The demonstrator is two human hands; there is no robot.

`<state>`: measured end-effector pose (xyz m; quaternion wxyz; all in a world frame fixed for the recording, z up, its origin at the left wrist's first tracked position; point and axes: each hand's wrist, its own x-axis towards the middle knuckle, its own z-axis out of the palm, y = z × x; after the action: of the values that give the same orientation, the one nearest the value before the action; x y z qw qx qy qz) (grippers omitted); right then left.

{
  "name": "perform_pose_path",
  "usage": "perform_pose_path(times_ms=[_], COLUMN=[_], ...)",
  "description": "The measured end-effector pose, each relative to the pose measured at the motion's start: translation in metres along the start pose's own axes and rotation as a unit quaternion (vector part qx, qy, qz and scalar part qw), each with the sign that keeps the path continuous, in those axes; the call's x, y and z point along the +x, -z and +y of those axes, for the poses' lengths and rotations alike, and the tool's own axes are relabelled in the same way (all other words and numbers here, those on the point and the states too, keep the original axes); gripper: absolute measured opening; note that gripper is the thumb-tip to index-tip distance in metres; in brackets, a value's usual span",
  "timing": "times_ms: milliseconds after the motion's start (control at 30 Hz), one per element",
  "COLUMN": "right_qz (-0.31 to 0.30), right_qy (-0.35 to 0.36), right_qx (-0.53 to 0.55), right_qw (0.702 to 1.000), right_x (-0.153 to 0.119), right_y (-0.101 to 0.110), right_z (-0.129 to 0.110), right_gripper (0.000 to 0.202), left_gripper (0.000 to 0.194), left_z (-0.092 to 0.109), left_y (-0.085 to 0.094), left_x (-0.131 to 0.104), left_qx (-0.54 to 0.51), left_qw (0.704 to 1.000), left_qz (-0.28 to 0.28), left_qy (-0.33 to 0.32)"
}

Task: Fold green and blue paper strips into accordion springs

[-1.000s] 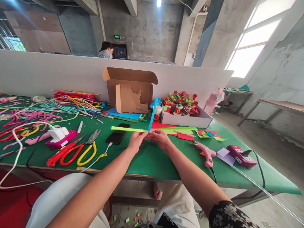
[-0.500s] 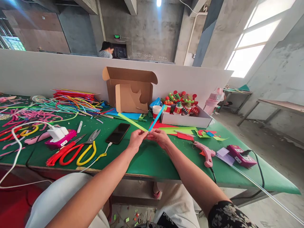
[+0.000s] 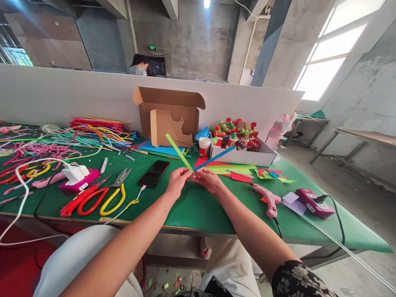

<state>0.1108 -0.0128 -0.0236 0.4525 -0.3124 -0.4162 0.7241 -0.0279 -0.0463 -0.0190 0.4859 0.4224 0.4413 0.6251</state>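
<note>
Over the green table, my left hand pinches the near end of a lime-green paper strip, which slants up and to the left. My right hand is closed on the near end of a blue paper strip that points up and right. The two strips meet between my fingertips in a V shape. Whether they are joined there is hidden by my fingers. Just beyond my right hand lie a red paper sheet and several long green strips.
A black phone, scissors and pliers lie left. To the right are a pink glue gun and a magenta power socket. Behind stand paper cups, a white box of decorated cups and a cardboard box.
The blue strip has swung down to the right, and the green strip has tilted more upright, so the V has turned clockwise. My hands stay in nearly the same place.
</note>
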Motion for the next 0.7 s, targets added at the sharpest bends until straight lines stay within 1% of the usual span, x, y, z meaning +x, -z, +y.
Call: perform_pose_path(times_ms=[200, 300, 467, 567, 700], right_qz=[-0.002, -0.004, -0.01, -0.007, 0.002], right_qy=[-0.006, -0.004, 0.013, 0.016, 0.025], right_qx=[-0.012, -0.014, -0.025, -0.033, -0.045], right_qw=[1.0, 1.0, 1.0, 0.999, 0.999], right_x=[0.0014, 0.0005, -0.0015, -0.0031, -0.005], right_y=[0.0023, 0.0014, -0.0006, -0.0019, -0.0034], right_z=[0.0019, 0.0018, 0.0007, -0.0004, -0.0015], right_gripper=[0.017, 0.021, 0.031, 0.036, 0.039], left_gripper=[0.038, 0.039, 0.04, 0.041, 0.039], left_z=[-0.0025, -0.0023, 0.0003, -0.0002, -0.0031], left_y=[-0.0008, -0.0007, 0.0013, 0.0028, 0.0023], left_x=[0.0002, 0.0005, -0.0005, -0.0004, 0.0009], left_qx=[0.025, 0.025, 0.028, 0.032, 0.014], left_qw=[1.0, 1.0, 1.0, 0.999, 1.0], left_qz=[0.002, 0.006, 0.0, -0.005, 0.009], left_qy=[-0.004, -0.007, 0.008, -0.003, -0.009])
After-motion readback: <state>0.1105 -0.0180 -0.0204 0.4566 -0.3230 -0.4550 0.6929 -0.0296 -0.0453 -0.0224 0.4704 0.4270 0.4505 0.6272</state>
